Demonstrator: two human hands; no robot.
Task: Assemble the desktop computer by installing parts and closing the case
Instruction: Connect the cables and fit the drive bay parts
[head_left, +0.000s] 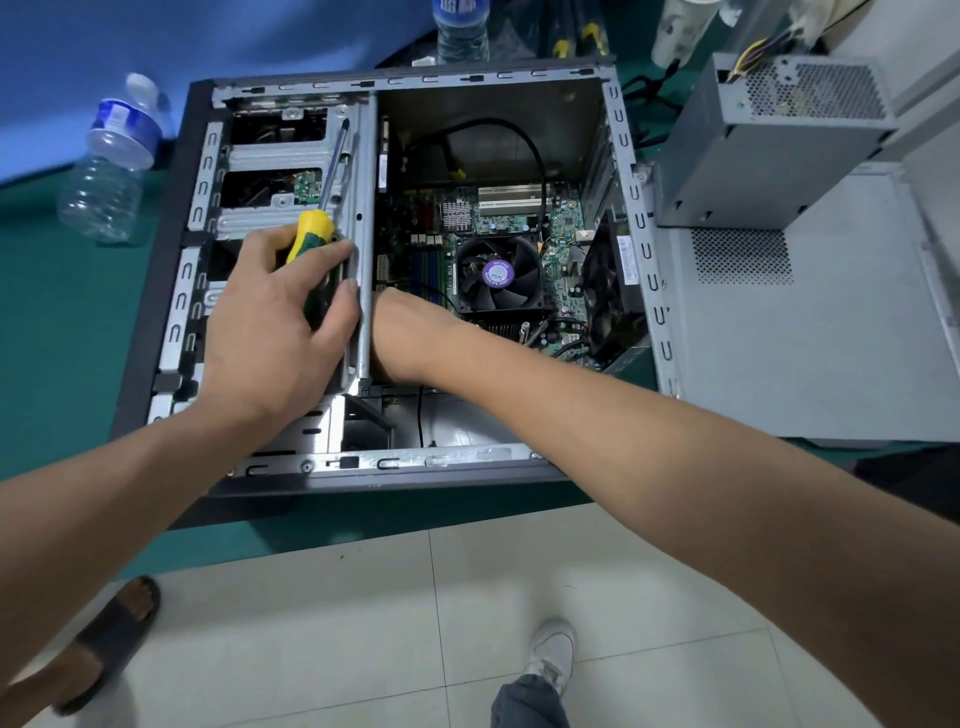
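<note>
Head view, case: open computer case (644, 249) is lying on its side on the green table (62, 322), motherboard (519, 218) and CPU fan (497, 274) exposed.
Head view, left hand: left hand (270, 332) is gripping the yellow-green screwdriver (311, 234), fingers curled round the handle; shaft is pointing away over the drive cage (280, 150).
Head view, right hand: right hand (405, 338) is reaching inside the case behind the vertical metal rail (367, 234); fingers hidden, cannot tell whether apart or together.
Head view, surroundings: power supply (769, 150) is sitting on the side panel (810, 332) right of the case; plastic bottle (111, 161) is lying to the left.
</note>
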